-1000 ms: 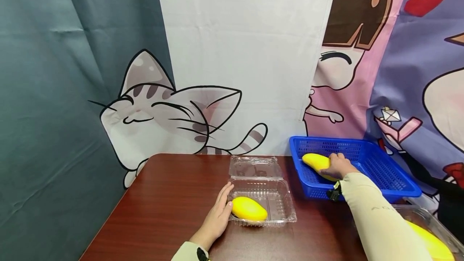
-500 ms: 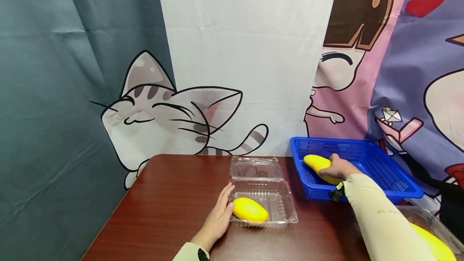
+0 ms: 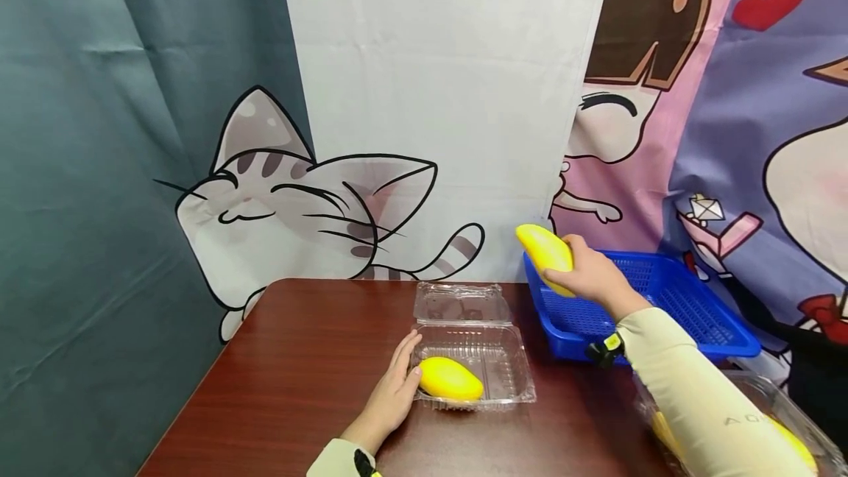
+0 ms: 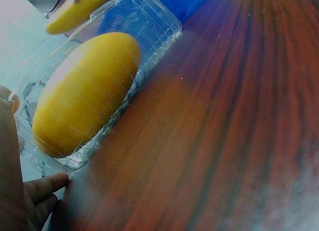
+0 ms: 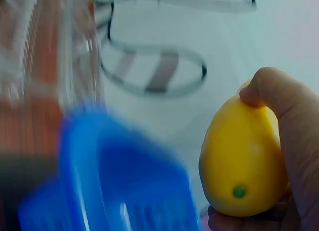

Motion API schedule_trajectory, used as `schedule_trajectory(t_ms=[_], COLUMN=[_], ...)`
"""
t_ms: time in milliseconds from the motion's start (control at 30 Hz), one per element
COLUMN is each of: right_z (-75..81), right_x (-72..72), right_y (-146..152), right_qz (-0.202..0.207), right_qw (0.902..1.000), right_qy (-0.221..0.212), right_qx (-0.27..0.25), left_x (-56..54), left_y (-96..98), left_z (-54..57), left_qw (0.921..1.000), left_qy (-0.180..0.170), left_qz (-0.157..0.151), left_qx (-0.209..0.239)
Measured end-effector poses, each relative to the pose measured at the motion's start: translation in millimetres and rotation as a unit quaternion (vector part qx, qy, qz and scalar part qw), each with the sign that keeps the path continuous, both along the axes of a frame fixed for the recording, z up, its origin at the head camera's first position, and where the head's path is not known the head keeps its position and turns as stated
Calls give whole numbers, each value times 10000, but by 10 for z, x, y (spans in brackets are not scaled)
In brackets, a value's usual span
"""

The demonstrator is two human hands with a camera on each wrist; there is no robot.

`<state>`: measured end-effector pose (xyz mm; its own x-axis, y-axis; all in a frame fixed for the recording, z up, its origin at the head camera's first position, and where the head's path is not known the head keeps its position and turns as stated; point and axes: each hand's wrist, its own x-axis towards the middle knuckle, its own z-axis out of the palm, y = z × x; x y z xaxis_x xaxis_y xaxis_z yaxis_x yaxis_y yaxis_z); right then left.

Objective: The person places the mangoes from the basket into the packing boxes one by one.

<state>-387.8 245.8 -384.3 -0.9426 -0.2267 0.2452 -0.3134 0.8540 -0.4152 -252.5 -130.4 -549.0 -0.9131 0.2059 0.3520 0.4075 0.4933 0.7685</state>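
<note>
My right hand [image 3: 589,271] grips a yellow mango [image 3: 545,252] above the left side of the blue basket [image 3: 652,285]. A small green spot marks the end of this mango [image 5: 241,156] in the right wrist view. On the table, a hinged clear plastic container [image 3: 506,374] stands with its lid [image 3: 464,304] folded back. Another mango [image 3: 450,379] lies in its left half. Along the container's left wall rests my left hand [image 3: 391,392], fingers stretched out and thumb near the rim. The left wrist view shows that mango [image 4: 89,91] through the clear wall.
A second clear container [image 3: 771,389] with yellow fruit [image 3: 791,440] stands at the front right, partly covered by the right sleeve [image 3: 695,381]. Behind the brown table [image 3: 318,359] hangs a printed curtain [image 3: 424,94].
My right hand has lifted the mango up out of the blue basket and shifted left. The left hand keeps its place beside the container.
</note>
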Motion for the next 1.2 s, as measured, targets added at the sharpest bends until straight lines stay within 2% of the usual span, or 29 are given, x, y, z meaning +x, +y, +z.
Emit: schedule_trajectory(t_ms=[100, 233, 467, 667, 900, 1067, 1200], right_z=[68, 92, -87, -276, -437, -588, -733], right_x=[132, 304, 483, 537, 654, 709, 734], right_y=[-262, -549, -898, -1011, -1092, -1132, -1135], right_qz=[366, 819, 1559, 1655, 1683, 1759, 1888], right_qw=[9991, 9962, 9859, 9836, 9792, 9751, 9671], right_qy=[208, 240, 167, 13, 19, 241, 705], right_qx=[-7, 189, 579, 714, 1134, 1330, 1552], left_x=[-3, -1, 0, 3, -3, -5, -2], left_y=[-7, -13, -35, -29, -6, -4, -6], left_z=[8, 13, 2, -8, 20, 36, 16], left_qw=[10000, 10000, 9999, 9997, 9998, 9999, 9998], left_qy=[8, -2, -73, -232, -160, -137, -185], left_qz=[2, -2, 58, -61, -67, -30, -13], left_qx=[-6, -37, -44, -14, 17, 7, -3])
